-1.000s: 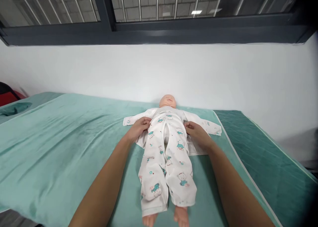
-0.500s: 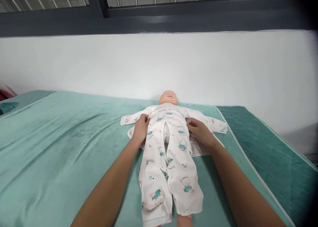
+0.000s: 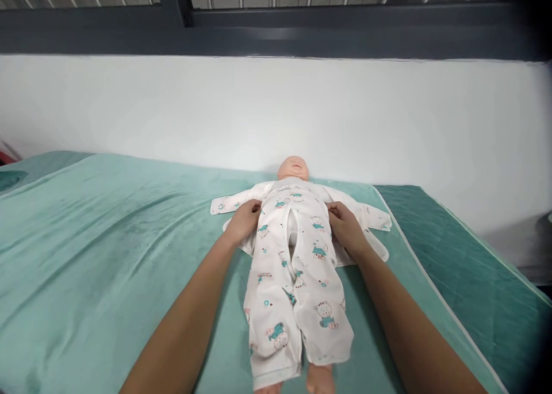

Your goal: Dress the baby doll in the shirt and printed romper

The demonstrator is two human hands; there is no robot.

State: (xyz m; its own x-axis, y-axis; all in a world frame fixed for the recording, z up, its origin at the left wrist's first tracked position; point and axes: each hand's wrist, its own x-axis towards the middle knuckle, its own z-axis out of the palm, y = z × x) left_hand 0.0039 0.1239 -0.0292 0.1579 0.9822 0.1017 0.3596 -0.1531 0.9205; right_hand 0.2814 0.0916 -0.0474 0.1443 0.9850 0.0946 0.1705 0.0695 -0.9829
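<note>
A baby doll lies on its back, head toward the wall and feet toward me. It wears a white printed baby top with sleeves spread to both sides. White split-crotch baby pants with teddy-like prints cover its legs and reach up over its belly. My left hand pinches the pants' side edge near the waist, fingers closed. Opposite it, my right hand has its fingers closed on the other side edge. The fingertips of both hands are partly hidden against the cloth.
Light green cloth with soft wrinkles covers the surface under the doll. Darker green quilted fabric lies on the right. Behind stands a white wall, with a dark window frame and bars above it.
Both hands stay at the pants' sides with only slight shifts. The view has tilted a little, and more of the doll's feet shows below the pants' cuffs.
</note>
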